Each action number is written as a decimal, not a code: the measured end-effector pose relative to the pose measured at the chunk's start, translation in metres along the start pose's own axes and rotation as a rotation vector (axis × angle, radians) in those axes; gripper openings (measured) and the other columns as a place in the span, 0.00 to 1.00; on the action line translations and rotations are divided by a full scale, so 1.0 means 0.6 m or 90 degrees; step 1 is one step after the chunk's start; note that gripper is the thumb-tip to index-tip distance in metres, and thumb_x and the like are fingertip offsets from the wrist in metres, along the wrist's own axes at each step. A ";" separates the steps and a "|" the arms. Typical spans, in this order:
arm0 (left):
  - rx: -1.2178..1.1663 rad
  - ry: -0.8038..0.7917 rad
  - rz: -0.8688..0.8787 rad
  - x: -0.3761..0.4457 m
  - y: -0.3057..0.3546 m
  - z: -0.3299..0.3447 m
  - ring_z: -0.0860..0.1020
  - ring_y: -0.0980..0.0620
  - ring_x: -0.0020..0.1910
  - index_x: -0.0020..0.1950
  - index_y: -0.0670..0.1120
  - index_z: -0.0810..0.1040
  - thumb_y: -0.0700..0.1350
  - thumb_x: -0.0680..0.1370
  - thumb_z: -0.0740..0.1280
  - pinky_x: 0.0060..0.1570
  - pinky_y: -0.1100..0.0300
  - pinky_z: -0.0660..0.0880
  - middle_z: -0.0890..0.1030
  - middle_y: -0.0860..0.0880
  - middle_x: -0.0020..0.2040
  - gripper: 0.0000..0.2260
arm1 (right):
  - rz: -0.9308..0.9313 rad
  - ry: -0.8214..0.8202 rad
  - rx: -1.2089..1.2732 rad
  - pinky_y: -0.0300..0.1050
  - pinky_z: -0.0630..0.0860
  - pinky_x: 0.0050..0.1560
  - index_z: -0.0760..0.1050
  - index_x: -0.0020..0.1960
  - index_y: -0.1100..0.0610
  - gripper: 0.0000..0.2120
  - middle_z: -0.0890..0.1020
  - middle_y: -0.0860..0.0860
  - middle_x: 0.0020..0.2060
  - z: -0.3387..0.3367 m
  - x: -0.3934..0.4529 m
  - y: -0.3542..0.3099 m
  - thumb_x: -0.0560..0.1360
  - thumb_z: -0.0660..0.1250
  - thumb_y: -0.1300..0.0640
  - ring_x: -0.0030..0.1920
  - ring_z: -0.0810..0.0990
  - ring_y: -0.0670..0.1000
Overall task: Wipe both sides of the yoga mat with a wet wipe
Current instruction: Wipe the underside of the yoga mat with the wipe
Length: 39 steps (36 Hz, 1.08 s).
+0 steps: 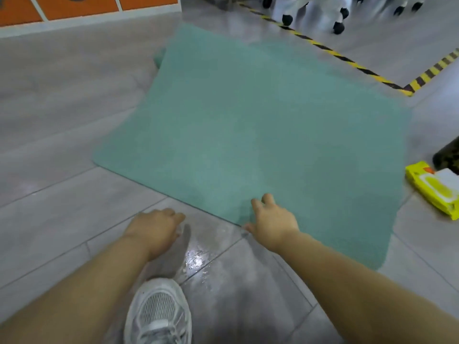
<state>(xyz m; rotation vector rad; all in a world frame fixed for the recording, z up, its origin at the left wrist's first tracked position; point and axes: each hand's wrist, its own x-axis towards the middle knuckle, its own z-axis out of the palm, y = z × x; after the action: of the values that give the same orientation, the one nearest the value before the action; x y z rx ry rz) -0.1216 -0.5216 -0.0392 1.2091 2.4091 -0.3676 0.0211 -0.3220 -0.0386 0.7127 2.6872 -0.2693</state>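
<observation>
A teal yoga mat (248, 125) lies spread on the grey tiled floor, with a second layer of it showing at its far left corner. My right hand (273, 222) is at the mat's near edge, fingers on top and thumb tucked at the edge, pinching it. My left hand (154, 232) hovers over the floor just left of the mat, fingers curled round a pale, blurred wet wipe (183, 242) that hangs below it.
A yellow pack of wipes (434, 189) lies on the floor right of the mat, beside a dark container (447, 155). Yellow-black hazard tape (347, 58) crosses the floor behind, with chair castors (339, 27) beyond. My white shoe (159, 314) stands by a wet patch (198, 259).
</observation>
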 end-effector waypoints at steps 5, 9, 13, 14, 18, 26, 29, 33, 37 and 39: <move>-0.008 -0.006 -0.009 0.024 -0.046 0.026 0.71 0.48 0.64 0.69 0.54 0.65 0.54 0.81 0.54 0.57 0.55 0.72 0.70 0.51 0.66 0.17 | -0.006 -0.052 0.031 0.51 0.72 0.57 0.44 0.76 0.51 0.39 0.46 0.58 0.72 0.054 0.066 -0.060 0.75 0.59 0.37 0.62 0.72 0.60; -0.025 -0.027 -0.018 0.035 -0.073 0.042 0.71 0.49 0.62 0.67 0.54 0.66 0.55 0.80 0.56 0.55 0.56 0.71 0.70 0.52 0.65 0.17 | -0.008 -0.028 -0.020 0.50 0.72 0.56 0.41 0.77 0.53 0.31 0.44 0.61 0.74 0.091 0.091 -0.068 0.80 0.49 0.41 0.63 0.71 0.60; -0.011 -0.043 -0.031 0.041 -0.088 0.054 0.71 0.48 0.62 0.69 0.54 0.65 0.56 0.80 0.56 0.55 0.55 0.71 0.67 0.52 0.67 0.18 | -0.055 -0.014 -0.136 0.52 0.74 0.52 0.42 0.76 0.62 0.28 0.50 0.65 0.72 0.101 0.102 -0.064 0.82 0.50 0.56 0.60 0.74 0.61; -0.006 -0.041 -0.033 0.041 -0.088 0.054 0.71 0.47 0.63 0.70 0.53 0.64 0.56 0.80 0.56 0.56 0.55 0.71 0.66 0.51 0.68 0.19 | -0.067 -0.014 -0.174 0.52 0.75 0.51 0.43 0.76 0.64 0.28 0.53 0.67 0.71 0.099 0.104 -0.063 0.80 0.51 0.60 0.59 0.75 0.61; -0.002 0.011 -0.055 0.041 -0.081 0.043 0.59 0.44 0.72 0.77 0.53 0.49 0.53 0.81 0.56 0.66 0.52 0.65 0.52 0.48 0.77 0.27 | -0.086 0.029 -0.210 0.51 0.74 0.51 0.56 0.72 0.64 0.22 0.68 0.62 0.64 0.065 0.097 -0.051 0.78 0.52 0.63 0.59 0.75 0.58; 0.061 0.130 -0.144 0.011 -0.086 0.003 0.40 0.34 0.74 0.72 0.59 0.28 0.59 0.76 0.64 0.71 0.42 0.49 0.35 0.45 0.76 0.44 | -0.122 0.139 -0.170 0.45 0.72 0.18 0.80 0.51 0.57 0.30 0.82 0.54 0.43 0.046 -0.040 0.058 0.50 0.81 0.58 0.29 0.80 0.56; 0.078 0.115 -0.123 -0.014 -0.086 0.005 0.40 0.33 0.74 0.70 0.60 0.26 0.61 0.75 0.63 0.71 0.39 0.48 0.35 0.45 0.76 0.45 | -0.137 0.188 -0.155 0.45 0.75 0.21 0.80 0.53 0.55 0.32 0.83 0.53 0.47 0.029 -0.098 0.102 0.50 0.82 0.60 0.32 0.82 0.55; 0.022 0.137 -0.040 -0.057 -0.069 0.023 0.43 0.33 0.74 0.69 0.61 0.28 0.71 0.69 0.61 0.69 0.36 0.46 0.38 0.47 0.78 0.47 | -0.124 0.263 -0.108 0.47 0.76 0.24 0.81 0.55 0.55 0.30 0.83 0.52 0.49 -0.018 -0.151 0.129 0.53 0.79 0.64 0.35 0.83 0.56; -0.012 0.156 -0.027 -0.088 -0.052 0.024 0.49 0.34 0.74 0.71 0.55 0.32 0.68 0.70 0.64 0.69 0.37 0.51 0.42 0.46 0.78 0.47 | -0.155 0.358 -0.074 0.48 0.79 0.28 0.80 0.55 0.55 0.18 0.83 0.52 0.50 -0.049 -0.186 0.131 0.67 0.61 0.59 0.38 0.83 0.57; -0.017 0.184 -0.029 -0.097 -0.046 0.017 0.51 0.33 0.74 0.73 0.50 0.35 0.58 0.76 0.63 0.70 0.38 0.53 0.44 0.45 0.78 0.41 | -0.147 0.384 -0.066 0.47 0.79 0.29 0.81 0.55 0.55 0.20 0.83 0.52 0.50 -0.062 -0.204 0.122 0.70 0.55 0.57 0.38 0.83 0.57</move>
<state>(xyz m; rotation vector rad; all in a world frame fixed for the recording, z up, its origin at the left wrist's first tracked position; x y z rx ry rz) -0.1101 -0.5824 -0.0190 1.2725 2.6798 -0.1827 0.1478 -0.3037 0.0350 0.5096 3.3326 0.0442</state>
